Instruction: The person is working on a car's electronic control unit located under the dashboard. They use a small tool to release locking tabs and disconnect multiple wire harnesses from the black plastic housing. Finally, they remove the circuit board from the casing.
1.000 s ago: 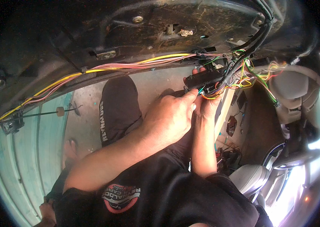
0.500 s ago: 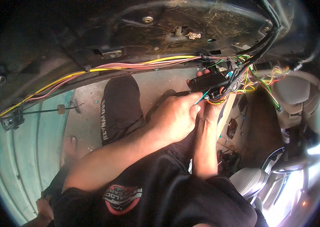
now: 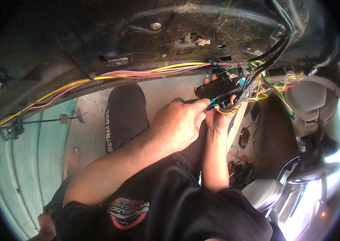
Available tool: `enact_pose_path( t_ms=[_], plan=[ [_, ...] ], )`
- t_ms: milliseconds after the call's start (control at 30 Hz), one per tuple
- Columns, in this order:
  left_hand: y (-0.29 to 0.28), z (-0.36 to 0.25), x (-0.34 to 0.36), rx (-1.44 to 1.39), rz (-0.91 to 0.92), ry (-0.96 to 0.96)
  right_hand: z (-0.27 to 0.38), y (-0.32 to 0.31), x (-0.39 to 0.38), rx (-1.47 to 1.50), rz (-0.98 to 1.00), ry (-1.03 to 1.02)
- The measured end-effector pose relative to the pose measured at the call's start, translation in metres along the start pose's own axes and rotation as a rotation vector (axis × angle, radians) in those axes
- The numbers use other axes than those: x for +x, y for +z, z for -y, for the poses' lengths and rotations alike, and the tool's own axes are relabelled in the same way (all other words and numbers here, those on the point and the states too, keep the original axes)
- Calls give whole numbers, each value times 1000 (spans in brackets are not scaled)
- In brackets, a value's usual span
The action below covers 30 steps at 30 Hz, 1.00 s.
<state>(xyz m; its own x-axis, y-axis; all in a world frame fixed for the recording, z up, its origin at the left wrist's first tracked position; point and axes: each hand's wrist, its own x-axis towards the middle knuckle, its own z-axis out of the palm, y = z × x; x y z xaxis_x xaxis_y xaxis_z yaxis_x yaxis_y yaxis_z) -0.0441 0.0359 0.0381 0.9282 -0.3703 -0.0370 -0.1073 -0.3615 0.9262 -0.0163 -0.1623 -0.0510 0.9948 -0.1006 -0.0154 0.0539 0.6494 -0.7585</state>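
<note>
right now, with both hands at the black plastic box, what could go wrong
The thin teal piece in the left hand could slip and scratch the black plastic box in the right hand. The loose multicoloured wires bunched beside the box might snag or strain if the right hand pulls away.

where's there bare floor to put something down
Bare floor shows between green sheet and dark trouser leg. Crowded: around left hand and right hand, black box, tangled wires; loose parts lie at right.

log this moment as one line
left hand: at thin teal strip, grip unclear | right hand: holding black rectangular box, palm up | multicoloured wires: beside box | yellow and pink wires: along dark metal panel
</note>
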Motion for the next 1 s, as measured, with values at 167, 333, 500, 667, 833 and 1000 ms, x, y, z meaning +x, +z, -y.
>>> enact_pose_path(
  t_ms=[167,333,500,667,833,1000],
  plan=[
    [-17,-5,9,180,95,36,1,-3,2,15,56,6],
    [-26,-11,14,483,195,173,7,0,5,-38,122,13],
    [-13,-11,6,591,182,209,11,2,7,-44,109,51],
    [30,2,0,203,-4,101,7,4,6,67,52,-12],
    [20,14,-14,-143,-209,106,8,17,6,135,149,80],
    [-3,42,-30,-104,-92,-171,10,22,6,37,63,197]
  ],
)
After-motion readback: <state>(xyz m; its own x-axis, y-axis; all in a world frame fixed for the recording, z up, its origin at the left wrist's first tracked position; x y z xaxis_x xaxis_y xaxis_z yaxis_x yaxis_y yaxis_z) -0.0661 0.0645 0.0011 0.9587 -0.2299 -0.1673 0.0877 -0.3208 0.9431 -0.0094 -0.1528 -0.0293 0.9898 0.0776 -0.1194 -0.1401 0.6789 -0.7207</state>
